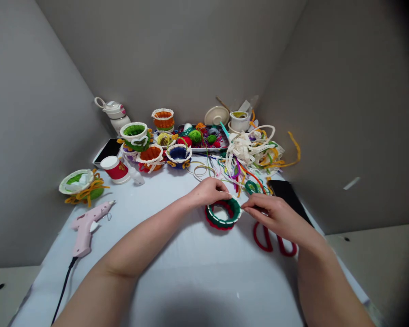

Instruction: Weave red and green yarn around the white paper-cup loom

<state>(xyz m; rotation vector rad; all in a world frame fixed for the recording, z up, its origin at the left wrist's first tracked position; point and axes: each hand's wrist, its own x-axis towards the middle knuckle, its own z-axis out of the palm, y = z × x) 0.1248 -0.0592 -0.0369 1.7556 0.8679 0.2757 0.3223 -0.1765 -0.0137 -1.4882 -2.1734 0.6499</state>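
Observation:
A small round basket of green and red yarn [236, 210], with a pale strip along its rim, sits on the table in front of me. My left hand [211, 191] grips its far left rim, fingers closed over the edge. At the right side of the rim, my right hand [271, 211] pinches what looks like the white strip [241, 207]; the fingertips hide most of it. Red-handled scissors [263, 243] lie beneath and beside my right hand, their blades hidden by it.
A pink glue gun [87, 227] with a black cord lies at left. Yarn baskets [150, 156], a red-white cup [115, 170] and a bottle [117, 116] stand behind it. A tray of yarn balls [204, 147], tangled trims [245, 150] and a dark flat device [289, 200] lie at back and right.

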